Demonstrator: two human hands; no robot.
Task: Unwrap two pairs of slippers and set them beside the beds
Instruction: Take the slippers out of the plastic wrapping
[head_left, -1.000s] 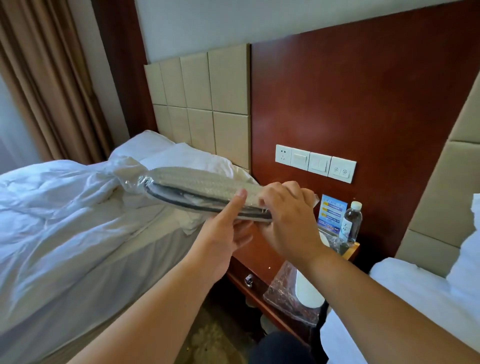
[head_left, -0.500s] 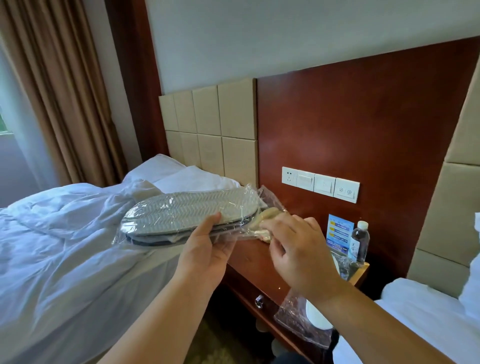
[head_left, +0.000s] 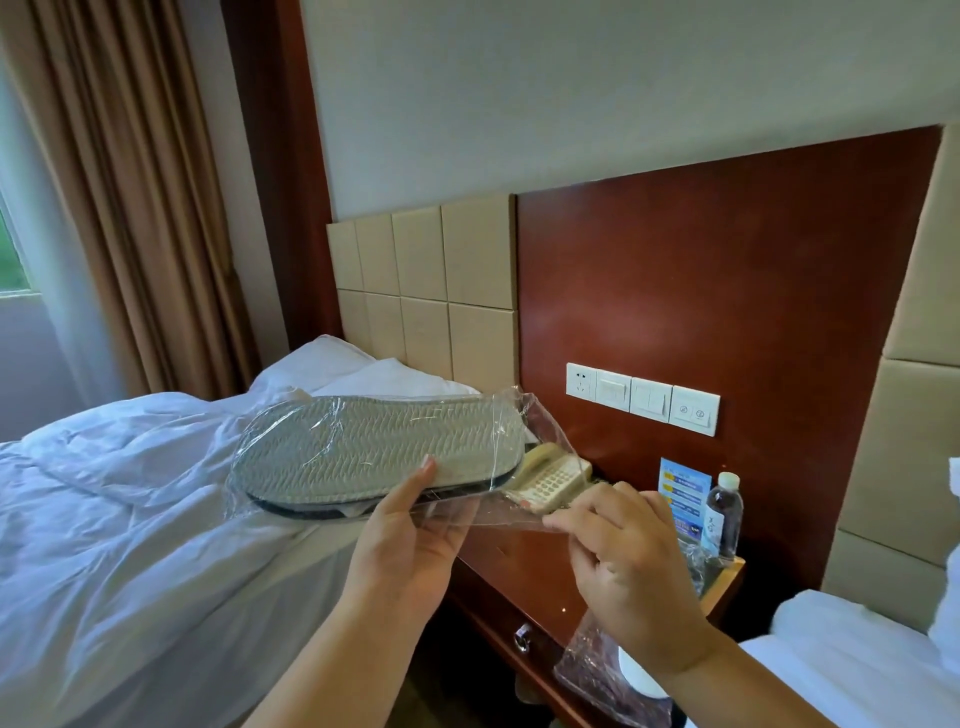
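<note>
Left grip (head_left: 410, 545): clasps the wrapped slippers (head_left: 374, 452), thumb on the sole.
Right grip (head_left: 634, 571): pinches the wrapper's loose end (head_left: 524, 512).
Where: held up over the desk (head_left: 519, 577), beside the left bed (head_left: 130, 519).
Handling: probably light and bendy with slick film, so hold the soles and pull the film.
Count: one pair held; one more packet (head_left: 613, 670) at the desk edge; two beds.

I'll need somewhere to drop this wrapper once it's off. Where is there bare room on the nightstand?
Bare wood on the nightstand lies in front of the telephone, on the side by the left bed. The right corner is crowded: water bottle, card, and the second wrapped pair overhanging the front edge.
</note>
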